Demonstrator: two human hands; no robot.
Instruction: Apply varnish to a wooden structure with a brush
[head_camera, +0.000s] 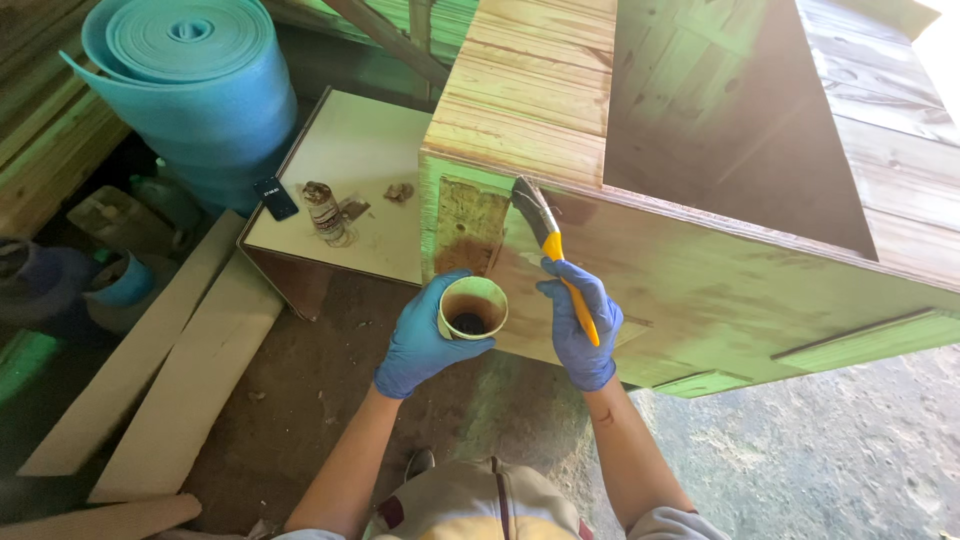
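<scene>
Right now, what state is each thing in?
cup: upright, open, dark liquid low inside, held by left hand
brush: bristles against the cabinet edge, gripped by right hand
wooden cabinet: lying on its side, partly stained
foam roll: rolled up
small bottle: standing on white board

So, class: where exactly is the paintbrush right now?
In the head view, the paintbrush is right of centre in the right hand, its bristles against the wooden cabinet, just right of the cup.
</scene>
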